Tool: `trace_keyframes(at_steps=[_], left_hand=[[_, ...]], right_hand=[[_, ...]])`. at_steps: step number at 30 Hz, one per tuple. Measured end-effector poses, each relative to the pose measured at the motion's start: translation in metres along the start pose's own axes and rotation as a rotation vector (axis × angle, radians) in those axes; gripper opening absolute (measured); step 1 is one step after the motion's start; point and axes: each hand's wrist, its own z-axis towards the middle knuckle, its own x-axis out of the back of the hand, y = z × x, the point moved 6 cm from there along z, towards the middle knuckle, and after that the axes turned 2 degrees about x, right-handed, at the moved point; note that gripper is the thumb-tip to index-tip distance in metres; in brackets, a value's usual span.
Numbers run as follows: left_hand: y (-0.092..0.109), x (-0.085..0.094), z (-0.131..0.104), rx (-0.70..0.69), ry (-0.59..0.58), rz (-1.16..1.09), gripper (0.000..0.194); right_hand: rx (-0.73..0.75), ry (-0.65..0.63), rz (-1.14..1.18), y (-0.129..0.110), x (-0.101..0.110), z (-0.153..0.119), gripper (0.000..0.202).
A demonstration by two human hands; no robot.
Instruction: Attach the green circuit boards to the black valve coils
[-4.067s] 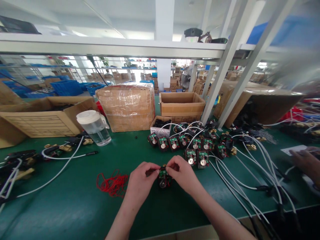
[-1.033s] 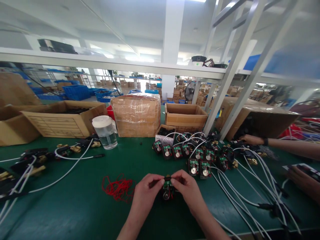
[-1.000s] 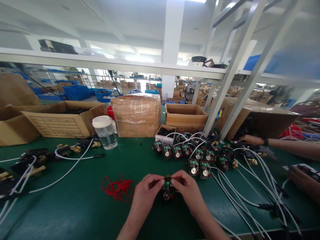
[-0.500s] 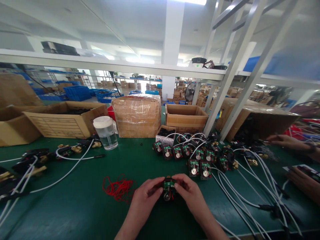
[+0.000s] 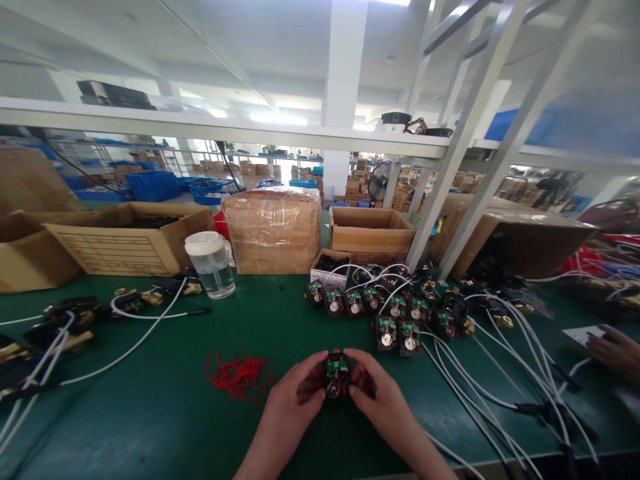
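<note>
A small black unit with a green circuit board stands on the green table between my hands. My left hand grips its left side with thumb and fingers. On its right side, my right hand holds it the same way. Red wires and a round metallic part show on the unit's face. A tangle of red wire lies to the left of my left hand. Several similar units stand in rows behind and to the right.
White cables run across the right side, near another person's hand. A lidded water jug, a wrapped carton and an open carton line the back. Brass-fitted parts lie at left.
My right thumb has slid down along the unit's side, and my left thumb sits slightly lower. At the far right, one of the other person's hands has left the view and the other has shifted.
</note>
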Motion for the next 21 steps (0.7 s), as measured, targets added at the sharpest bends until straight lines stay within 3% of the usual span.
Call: trace_keyframes(at_steps=[21], left_hand=[[-0.003,-0.014,-0.004,-0.018,0.143,0.003,0.058]], right_hand=[[0.054,0.14,-0.117,0.003,-0.018,-0.004,0.066]])
